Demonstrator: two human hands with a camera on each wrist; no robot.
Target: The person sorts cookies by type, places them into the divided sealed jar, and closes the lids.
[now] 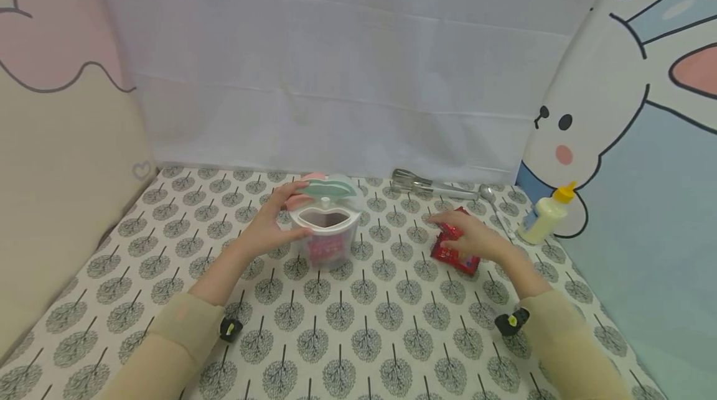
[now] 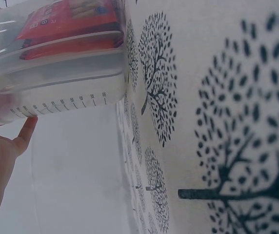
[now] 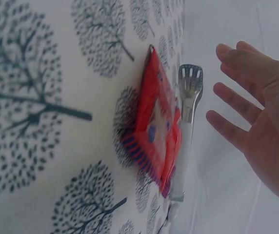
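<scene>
A clear food storage container (image 1: 346,255) stands on the table. Its lid (image 1: 351,203) has pastel petal-shaped sections, and a green flap (image 1: 332,188) is raised behind an opening. Through the wall shows a red snack packet (image 2: 81,22) inside. My left hand (image 1: 276,224) grips the container at the lid, thumb in front and fingers behind; a fingertip touches the scale-marked wall in the left wrist view. Over red snack packets (image 1: 446,254) lying on the cloth, my right hand (image 1: 475,237) hovers with fingers spread and apart from them in the right wrist view (image 3: 264,109).
Metal tongs (image 1: 434,187) lie at the back of the tree-patterned tablecloth (image 1: 336,306). A metal spoon (image 1: 493,201) lies right of them. At the right edge stands a pale bottle (image 1: 542,219) with a yellow nozzle cap. A white curtain (image 1: 336,76) hangs behind.
</scene>
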